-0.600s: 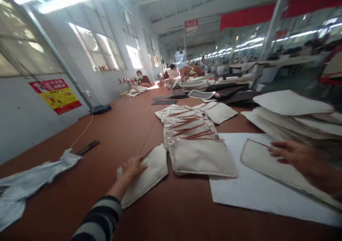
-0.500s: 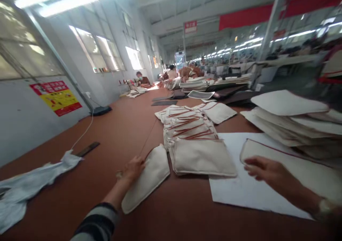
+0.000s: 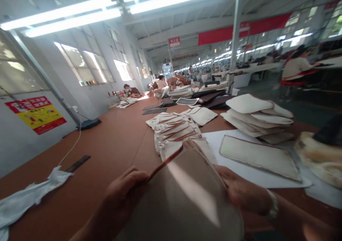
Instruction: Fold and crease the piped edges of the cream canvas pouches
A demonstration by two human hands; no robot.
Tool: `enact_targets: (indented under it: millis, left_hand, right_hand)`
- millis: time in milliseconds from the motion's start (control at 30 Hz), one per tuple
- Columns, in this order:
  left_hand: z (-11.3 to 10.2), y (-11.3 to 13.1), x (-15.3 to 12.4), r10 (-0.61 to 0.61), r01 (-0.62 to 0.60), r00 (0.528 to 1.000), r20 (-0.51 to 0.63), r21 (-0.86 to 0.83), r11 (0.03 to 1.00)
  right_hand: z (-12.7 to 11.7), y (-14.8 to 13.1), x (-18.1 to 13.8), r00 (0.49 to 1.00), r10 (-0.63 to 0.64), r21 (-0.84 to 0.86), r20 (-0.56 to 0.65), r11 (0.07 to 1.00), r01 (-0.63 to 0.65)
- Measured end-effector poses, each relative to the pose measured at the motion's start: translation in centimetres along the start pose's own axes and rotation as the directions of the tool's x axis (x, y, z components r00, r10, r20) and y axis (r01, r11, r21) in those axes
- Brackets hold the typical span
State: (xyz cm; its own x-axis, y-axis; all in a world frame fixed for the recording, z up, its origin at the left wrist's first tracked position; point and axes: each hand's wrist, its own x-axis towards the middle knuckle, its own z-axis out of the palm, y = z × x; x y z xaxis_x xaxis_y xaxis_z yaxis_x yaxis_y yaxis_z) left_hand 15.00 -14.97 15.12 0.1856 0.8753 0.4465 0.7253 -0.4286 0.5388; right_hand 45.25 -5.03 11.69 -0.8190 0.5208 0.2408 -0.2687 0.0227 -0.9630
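Close to me, a stack of cream fabric panels with brown edging is held up off the table, tilted. My left hand is closed on its left edge, thumb on top, the other fingers hidden beneath. On the right side my right hand grips the same stack, its fingertips partly out of sight. Just beyond lie rows of overlapping cream panels, partly covered by the held stack. A single cream panel rests on a white board to the right.
A taller pile of cream panels stands at the right, beside a pale bag-like bundle. White cloth and a dark flat bar lie on the left of the brown table. Co-workers sit farther back.
Both hands have come together nearer to me and now hold a raised stack of panels. Before, the left hand was at a panel on the table and the right above the board. The view has shifted right.
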Motion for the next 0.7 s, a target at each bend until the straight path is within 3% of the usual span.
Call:
enact_targets:
  millis: [100, 167, 233, 433, 533, 600, 700]
  left_hand:
    - [4.5, -0.7, -0.6, -0.110, 0.137, 0.985, 0.132, -0.214, 0.967]
    - [7.1, -0.6, -0.5, -0.159, 0.246, 0.956, 0.247, -0.377, 0.893]
    - [9.0, 0.0, -0.1, -0.169, 0.322, 0.931, 0.322, -0.513, 0.796]
    - [10.5, 2.0, 1.3, -0.061, 0.237, 0.955, 0.289, -0.625, 0.744]
    - [11.2, 2.6, 1.4, -0.159, 0.309, 0.949, 0.273, -0.702, 0.642]
    - [11.8, 2.8, 1.3, -0.273, 0.328, 0.941, 0.198, -0.730, 0.599]
    - [12.4, 3.1, 1.1, -0.334, 0.300, 0.937, 0.100, -0.720, 0.626]
  right_hand:
    - [3.2, -0.9, -2.6, 0.989, 0.006, -0.221, -0.151, 0.974, -0.039]
    - [4.3, -1.0, -3.8, 0.970, -0.022, -0.431, -0.242, 0.898, -0.087]
    - [4.8, -0.8, -4.7, 0.966, -0.035, -0.533, -0.256, 0.839, -0.111]
    - [6.3, -1.2, -6.2, 0.953, -0.097, -0.635, -0.288, 0.764, -0.114]
    - [7.1, -0.9, -6.6, 0.914, -0.178, -0.708, -0.366, 0.690, -0.149]
    - [7.5, 0.0, -6.6, 0.882, -0.216, -0.732, -0.419, 0.655, -0.188]
    - [7.6, 1.9, -6.2, 0.864, -0.234, -0.715, -0.446, 0.674, -0.187]
